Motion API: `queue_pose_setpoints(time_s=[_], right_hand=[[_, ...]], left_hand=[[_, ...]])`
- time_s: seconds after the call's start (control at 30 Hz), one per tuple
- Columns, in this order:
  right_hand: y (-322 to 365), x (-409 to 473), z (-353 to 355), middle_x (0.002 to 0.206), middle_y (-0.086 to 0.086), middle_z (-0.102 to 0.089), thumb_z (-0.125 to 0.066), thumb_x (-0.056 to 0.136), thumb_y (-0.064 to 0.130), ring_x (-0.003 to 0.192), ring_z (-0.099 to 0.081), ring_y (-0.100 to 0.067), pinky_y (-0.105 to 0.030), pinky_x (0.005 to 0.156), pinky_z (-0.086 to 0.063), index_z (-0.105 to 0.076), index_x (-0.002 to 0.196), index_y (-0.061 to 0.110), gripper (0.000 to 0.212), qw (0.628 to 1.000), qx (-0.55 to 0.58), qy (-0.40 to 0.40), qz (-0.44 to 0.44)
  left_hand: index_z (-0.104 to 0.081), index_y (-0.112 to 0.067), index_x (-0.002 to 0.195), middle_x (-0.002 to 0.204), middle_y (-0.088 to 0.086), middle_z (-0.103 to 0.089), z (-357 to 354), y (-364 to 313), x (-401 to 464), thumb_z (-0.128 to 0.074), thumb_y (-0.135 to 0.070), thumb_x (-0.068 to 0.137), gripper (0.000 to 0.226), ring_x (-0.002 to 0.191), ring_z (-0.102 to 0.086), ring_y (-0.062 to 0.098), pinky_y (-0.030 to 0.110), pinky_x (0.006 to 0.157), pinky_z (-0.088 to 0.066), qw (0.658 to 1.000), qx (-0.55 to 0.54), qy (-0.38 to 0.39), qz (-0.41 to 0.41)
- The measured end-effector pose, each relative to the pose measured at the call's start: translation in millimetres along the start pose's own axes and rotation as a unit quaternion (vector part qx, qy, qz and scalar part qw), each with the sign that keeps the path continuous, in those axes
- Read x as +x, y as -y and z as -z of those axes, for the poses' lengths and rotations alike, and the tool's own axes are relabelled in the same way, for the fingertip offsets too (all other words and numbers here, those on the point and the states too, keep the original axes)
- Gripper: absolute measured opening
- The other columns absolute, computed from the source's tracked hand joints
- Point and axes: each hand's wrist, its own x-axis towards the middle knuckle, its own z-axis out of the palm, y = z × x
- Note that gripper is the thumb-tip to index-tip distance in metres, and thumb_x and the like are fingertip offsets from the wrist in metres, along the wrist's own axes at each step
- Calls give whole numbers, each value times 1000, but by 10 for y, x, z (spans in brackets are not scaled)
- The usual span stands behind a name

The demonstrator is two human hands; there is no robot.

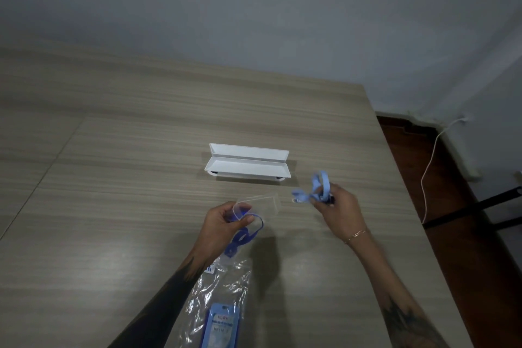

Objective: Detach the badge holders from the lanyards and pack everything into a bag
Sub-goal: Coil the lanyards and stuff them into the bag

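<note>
Right hand (336, 206), at about four o'clock from the white tray (248, 168), pinches a bunched light-blue lanyard (313, 191) that we see hanging free of any holder. Our left hand (226, 222), at seven o'clock from the tray, grips the mouth of the clear bag (223, 285), a dark-blue lanyard (243, 234) and a clear badge holder (260, 203). We judge detaching mostly done; the light-blue lanyard is not yet packed.
</note>
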Motion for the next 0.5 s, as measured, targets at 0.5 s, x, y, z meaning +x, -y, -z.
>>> queue_pose_setpoints(time_s=[0.5], right_hand=[[904, -99, -81, 99, -20, -66, -65, 86, 20, 93, -58, -28, -21, 64, -30, -65, 93, -1, 22, 917, -255, 279, 128]], left_hand=[[-78, -17, 96, 84, -6, -80, -261, -315, -148, -82, 0, 76, 27, 79, -72, 5, 15, 70, -55, 995, 15, 61, -78]])
